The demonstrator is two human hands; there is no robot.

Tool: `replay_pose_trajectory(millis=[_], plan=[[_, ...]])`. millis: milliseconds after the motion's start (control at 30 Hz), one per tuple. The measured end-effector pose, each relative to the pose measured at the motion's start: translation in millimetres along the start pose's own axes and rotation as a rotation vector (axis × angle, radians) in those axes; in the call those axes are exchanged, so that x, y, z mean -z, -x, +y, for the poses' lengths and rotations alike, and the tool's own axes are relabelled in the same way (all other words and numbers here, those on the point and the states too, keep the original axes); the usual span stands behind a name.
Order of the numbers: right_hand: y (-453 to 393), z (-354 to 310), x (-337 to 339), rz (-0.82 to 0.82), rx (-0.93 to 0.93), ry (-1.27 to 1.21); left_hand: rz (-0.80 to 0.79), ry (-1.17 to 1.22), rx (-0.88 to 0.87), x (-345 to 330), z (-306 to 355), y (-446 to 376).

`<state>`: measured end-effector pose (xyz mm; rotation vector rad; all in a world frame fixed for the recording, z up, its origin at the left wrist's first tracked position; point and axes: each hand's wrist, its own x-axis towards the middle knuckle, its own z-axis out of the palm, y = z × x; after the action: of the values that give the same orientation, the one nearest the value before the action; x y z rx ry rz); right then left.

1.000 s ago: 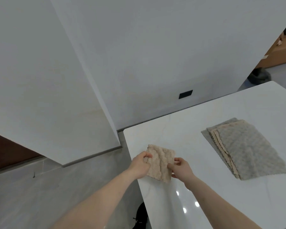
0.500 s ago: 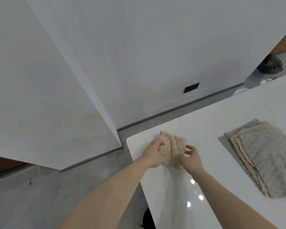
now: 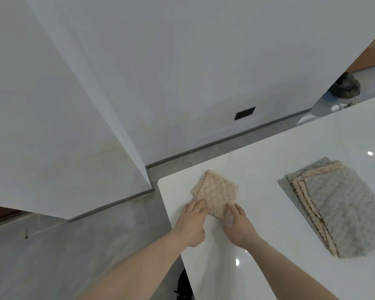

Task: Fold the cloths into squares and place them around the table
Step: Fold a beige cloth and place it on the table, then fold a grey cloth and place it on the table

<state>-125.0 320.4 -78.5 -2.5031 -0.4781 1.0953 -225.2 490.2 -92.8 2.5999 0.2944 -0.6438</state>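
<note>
A small beige cloth (image 3: 218,189), folded into a square, lies flat near the left corner of the white table (image 3: 268,152). My left hand (image 3: 193,221) rests with straight fingers on the cloth's near left edge. My right hand (image 3: 238,224) lies flat against its near right corner, fingers touching the fabric. A stack of several grey and beige cloths (image 3: 338,204) sits further right on the table, apart from both hands.
White wall panels rise behind the table, with a black socket (image 3: 245,113) low on the wall. A grey floor (image 3: 52,252) lies left of the table edge. A dark object (image 3: 346,85) sits on the floor at the far right.
The beige cloth was held between both hands above the table; now it lies flat near the corner. Both hands have let go of their grip and rest on it with straight fingers.
</note>
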Motion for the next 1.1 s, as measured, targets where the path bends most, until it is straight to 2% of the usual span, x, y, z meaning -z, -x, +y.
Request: replay_pose_trajectory(millis=[333, 633, 800, 1100], plan=[[85.1, 29.2, 10.3, 0.024, 0.170, -0.019, 0.081, 0.183, 0.092, -17.3, 39.8, 97.8], [190.0, 105.0, 23.9, 0.031, 0.383, 0.001, 0.263, 0.263, 0.198, -49.3, 160.7, 192.6], [257.9, 153.1, 22.8, 0.002, 0.436, -0.015, 0.277, 0.282, 0.225, -80.3, 217.4, 254.4], [293.4, 161.8, 45.1, 0.032, 0.477, -0.023, 0.300, 0.273, 0.266, -78.8, 235.3, 287.0]])
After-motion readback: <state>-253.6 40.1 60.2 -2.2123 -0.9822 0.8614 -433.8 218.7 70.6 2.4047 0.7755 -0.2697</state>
